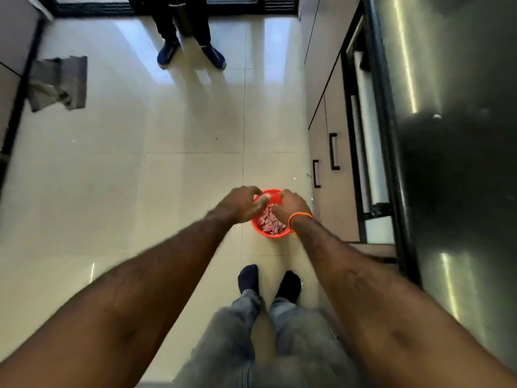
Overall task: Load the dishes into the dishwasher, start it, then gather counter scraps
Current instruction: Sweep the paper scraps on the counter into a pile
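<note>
Over tiled floor (167, 163) — both hands' curled fingers (261, 204) grip upright, scrap-filled red bowl (270, 233).

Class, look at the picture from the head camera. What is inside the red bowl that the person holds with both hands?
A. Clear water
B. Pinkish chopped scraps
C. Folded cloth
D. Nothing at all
B: the red bowl, gripped at its rim by the left hand and the right hand, holds a heap of pinkish chopped scraps.
</note>
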### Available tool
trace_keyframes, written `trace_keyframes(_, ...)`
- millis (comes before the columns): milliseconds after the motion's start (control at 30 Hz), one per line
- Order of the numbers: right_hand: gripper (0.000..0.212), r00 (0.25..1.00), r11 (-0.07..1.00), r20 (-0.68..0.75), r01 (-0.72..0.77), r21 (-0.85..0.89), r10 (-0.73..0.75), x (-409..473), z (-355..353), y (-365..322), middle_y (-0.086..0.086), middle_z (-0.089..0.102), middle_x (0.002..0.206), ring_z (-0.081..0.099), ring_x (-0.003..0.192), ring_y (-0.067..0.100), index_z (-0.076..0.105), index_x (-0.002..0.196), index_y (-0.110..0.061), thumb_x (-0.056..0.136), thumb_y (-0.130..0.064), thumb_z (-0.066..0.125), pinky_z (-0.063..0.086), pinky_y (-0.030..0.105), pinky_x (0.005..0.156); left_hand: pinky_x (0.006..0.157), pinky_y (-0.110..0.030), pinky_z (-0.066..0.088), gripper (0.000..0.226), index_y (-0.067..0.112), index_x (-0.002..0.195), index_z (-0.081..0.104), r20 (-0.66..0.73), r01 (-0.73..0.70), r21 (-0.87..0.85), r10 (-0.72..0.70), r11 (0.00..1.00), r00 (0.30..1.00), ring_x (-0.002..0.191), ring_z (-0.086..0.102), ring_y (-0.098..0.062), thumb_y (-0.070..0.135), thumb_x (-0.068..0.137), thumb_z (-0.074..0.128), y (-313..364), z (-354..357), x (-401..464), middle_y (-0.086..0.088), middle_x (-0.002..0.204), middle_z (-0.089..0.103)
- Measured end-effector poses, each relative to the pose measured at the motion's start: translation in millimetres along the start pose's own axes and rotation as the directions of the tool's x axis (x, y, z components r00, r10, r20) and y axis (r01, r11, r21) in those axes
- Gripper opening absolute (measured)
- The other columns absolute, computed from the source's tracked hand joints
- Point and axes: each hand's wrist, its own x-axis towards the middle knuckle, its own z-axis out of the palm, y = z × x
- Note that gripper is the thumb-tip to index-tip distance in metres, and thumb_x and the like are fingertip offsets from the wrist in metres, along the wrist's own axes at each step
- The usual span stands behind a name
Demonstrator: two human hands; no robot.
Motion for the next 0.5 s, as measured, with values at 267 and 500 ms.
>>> trace_keyframes(267,0.053,0.938,0.917,-0.096,0.297,-0.267,-0.332,-117.2,-71.3,-43.3,0.006,0.052,0.143,0.053,0.127,0.03,0.052,0.14,-0.026,0.087,-0.028,0.059,0.045,0.046,0.106,0.104,-0.038,0.046,0.056,0.013,0.136,0.06,-0.196,-0.059,0.059,0.069,0.997,0.978,0.125,0.059,-0.029,0.053,0.096,0.057,37.9,-57.2,-88.9,-0.011,0.137,0.063)
trace_keyframes(500,0.047,0.883,0.927,-0.354,0.196,-0.319,-0.308,-165.9,-99.7,-40.8,-0.001,0.054,0.14,0.052,0.127,0.026,0.056,0.135,-0.027,0.088,-0.03,0.055,0.046,0.045,0.103,0.107,-0.042,0.045,0.061,0.013,0.141,0.055,-0.242,-0.258,0.177,0.296,0.95,0.924,0.13,0.054,-0.029,0.056,0.097,0.055,58.7,-94.8,-110.5,-0.011,0.143,0.058)
